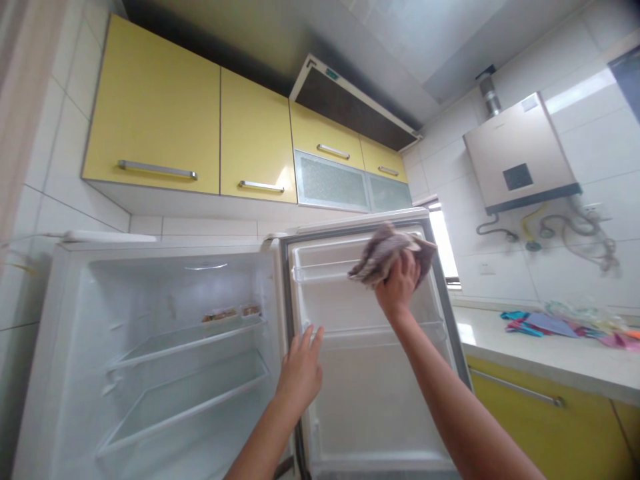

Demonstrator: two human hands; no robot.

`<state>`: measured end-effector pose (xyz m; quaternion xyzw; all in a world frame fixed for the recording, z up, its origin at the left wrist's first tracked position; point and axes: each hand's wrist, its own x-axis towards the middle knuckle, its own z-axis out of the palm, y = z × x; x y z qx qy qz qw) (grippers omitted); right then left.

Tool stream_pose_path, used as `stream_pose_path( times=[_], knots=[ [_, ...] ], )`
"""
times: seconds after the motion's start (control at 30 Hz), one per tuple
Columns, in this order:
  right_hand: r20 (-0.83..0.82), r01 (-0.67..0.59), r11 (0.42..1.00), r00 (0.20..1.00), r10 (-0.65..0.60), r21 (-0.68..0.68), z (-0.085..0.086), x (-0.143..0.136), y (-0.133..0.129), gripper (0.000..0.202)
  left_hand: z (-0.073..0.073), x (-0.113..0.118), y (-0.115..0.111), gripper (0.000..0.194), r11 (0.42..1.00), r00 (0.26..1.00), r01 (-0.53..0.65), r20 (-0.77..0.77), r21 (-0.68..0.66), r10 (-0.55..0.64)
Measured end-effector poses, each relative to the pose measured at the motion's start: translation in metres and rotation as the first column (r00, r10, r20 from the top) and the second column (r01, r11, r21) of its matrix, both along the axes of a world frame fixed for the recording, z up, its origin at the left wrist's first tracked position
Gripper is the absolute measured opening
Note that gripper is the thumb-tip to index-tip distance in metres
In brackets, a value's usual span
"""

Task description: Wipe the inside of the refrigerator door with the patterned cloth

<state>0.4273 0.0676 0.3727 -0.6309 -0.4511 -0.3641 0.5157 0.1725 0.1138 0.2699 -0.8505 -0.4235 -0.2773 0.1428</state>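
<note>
- Presently, we find the right hand (397, 287) raised before the refrigerator door (370, 393), its grip closed round a crumpled brown-and-white cloth (375, 257).
- We place that cloth at the upper part of the door's inner face, overlapping the top door rack (325, 272) towards the edge away from the hinge; its outline is somewhat blurred, and we cannot tell how firmly it presses.
- We note the left hand (301, 373) lower down, near the door's hinge side, with fingers spread and the grip holding nothing; we cannot tell whether the fingertips touch the door.
- We record the door as standing open beside the refrigerator body (60, 347).
- Inside, we count two shelves in clear view, an upper shelf (185, 345) and a lower shelf (190, 400); small food packs (220, 315) sit towards the back of the upper one.
- To the right, we observe a pale table (483, 337) bearing a heap of coloured cloths (555, 325).
- Overhead, we see yellow cabinets (160, 113) with metal handles.
</note>
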Motion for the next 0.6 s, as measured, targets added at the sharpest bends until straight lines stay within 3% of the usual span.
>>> stream_pose_path(
  times=[0.03,0.1,0.2,0.33,0.47,0.53,0.6],
  knots=[
    [0.087,0.021,0.998,0.996,-0.026,0.053,0.001,-0.018,0.008,0.061,0.000,0.000,0.000,0.077,1.000,1.000,0.000,-0.006,0.000,0.000],
    [0.338,-0.037,0.999,0.941,0.028,0.021,0.003,-0.049,0.025,0.056,0.001,0.001,0.000,0.078,1.000,1.000,-0.009,-0.024,-0.009,0.009],
    [0.630,-0.132,0.988,0.762,0.152,-0.079,0.010,-0.084,0.049,0.057,0.002,0.003,0.000,0.082,0.999,0.999,-0.018,-0.030,-0.040,0.017],
    [0.815,-0.165,0.976,0.541,0.210,-0.143,0.027,-0.103,0.069,0.061,0.002,0.005,-0.001,0.084,0.999,1.000,-0.006,-0.017,-0.051,0.005],
    [0.882,-0.123,0.983,0.437,0.175,-0.134,0.035,-0.088,0.063,0.054,0.008,-0.002,0.005,0.070,0.999,0.999,0.016,0.038,-0.028,-0.015],
    [0.875,-0.102,0.989,0.463,0.141,-0.105,0.032,-0.065,0.051,0.054,0.018,-0.010,0.014,0.060,0.998,0.991,0.040,0.127,0.043,-0.045],
    [0.835,-0.076,0.995,0.542,0.091,-0.058,0.025,-0.035,0.038,0.058,0.032,-0.019,0.025,0.057,0.990,0.965,0.048,0.250,0.131,-0.080]
  ],
)
